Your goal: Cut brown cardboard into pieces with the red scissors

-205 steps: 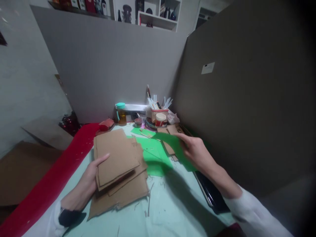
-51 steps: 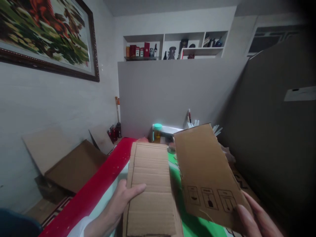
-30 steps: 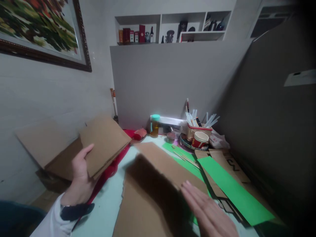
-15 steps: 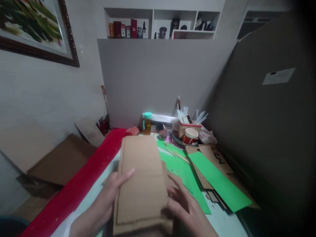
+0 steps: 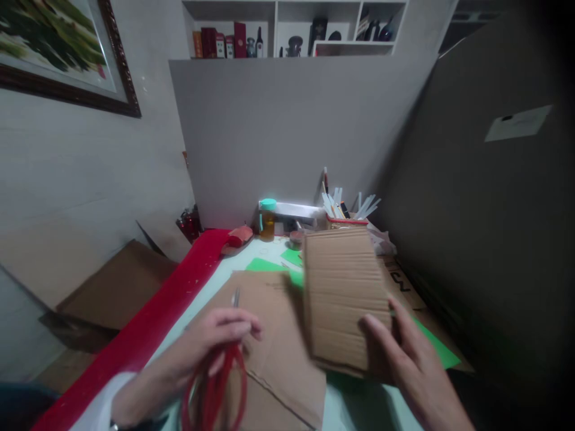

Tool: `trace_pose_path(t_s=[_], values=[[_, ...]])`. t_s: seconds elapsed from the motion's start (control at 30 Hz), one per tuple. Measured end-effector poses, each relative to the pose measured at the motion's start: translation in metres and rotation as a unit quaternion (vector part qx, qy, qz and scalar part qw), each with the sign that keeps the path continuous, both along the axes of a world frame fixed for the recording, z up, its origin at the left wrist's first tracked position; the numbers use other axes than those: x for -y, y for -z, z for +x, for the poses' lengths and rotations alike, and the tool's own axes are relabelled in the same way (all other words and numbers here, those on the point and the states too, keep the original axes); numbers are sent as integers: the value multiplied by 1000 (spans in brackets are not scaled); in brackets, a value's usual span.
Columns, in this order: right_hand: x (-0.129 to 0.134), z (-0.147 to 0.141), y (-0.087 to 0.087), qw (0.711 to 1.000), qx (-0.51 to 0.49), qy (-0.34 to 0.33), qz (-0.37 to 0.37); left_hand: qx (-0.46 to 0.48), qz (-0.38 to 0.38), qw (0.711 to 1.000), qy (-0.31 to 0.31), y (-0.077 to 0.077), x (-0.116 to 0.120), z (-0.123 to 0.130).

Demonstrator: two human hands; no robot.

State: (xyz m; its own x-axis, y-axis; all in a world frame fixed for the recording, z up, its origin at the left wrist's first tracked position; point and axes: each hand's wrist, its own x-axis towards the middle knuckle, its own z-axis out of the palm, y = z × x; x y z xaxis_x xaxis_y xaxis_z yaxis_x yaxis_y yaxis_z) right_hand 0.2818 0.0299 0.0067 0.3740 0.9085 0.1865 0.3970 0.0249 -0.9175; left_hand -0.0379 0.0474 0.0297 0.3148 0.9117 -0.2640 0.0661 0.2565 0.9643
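While the right hand (image 5: 411, 359) held a cardboard panel (image 5: 341, 299) above the table (image 5: 197, 299), the left hand (image 5: 224, 335) had a pair of scissors (image 5: 216, 392) in its curled fingers. The left grip was nearly closed, with thumb and forefinger drawn together around the middle of the tool; a metal blade poked out beyond the knuckles, and the red handles hung on the near side of the palm, blurred. Whether the blades were parted could not be told. The right grip was open only by the thickness of the panel, its thumb pressed on the ribbed face near the lower right corner and its fingers around the right edge. The panel stood tilted up, right of the scissors and well apart from them. Beneath the left hand, a cardboard sheet (image 5: 287, 353) lay across the near part of the table, with green paper (image 5: 267, 264) showing past its far edge. A red cloth (image 5: 153, 311) ran down the left side. Toward the back stood a bottle (image 5: 267, 222) with a turquoise lid, a small jar (image 5: 295, 240) and a red-rimmed basket (image 5: 348, 222) of white sticks (image 5: 332, 205), the basket partly hidden behind the panel.
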Motion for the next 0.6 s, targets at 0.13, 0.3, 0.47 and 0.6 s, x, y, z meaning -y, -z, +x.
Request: trace_pose_path(t_s=[0.13,0.3,0.47,0.6], values=[[-12,48,-3,981,157,49,-105,-234,106,966,20,-16,-12,-35],[-12,61,6,920,343,46,-186,-444,214,868,53,-7,-13,-45],[-5,59,5,874,439,56,-200,-524,212,824,34,9,-27,-58],[-3,49,4,836,535,98,-68,-516,180,837,3,21,-49,-77]])
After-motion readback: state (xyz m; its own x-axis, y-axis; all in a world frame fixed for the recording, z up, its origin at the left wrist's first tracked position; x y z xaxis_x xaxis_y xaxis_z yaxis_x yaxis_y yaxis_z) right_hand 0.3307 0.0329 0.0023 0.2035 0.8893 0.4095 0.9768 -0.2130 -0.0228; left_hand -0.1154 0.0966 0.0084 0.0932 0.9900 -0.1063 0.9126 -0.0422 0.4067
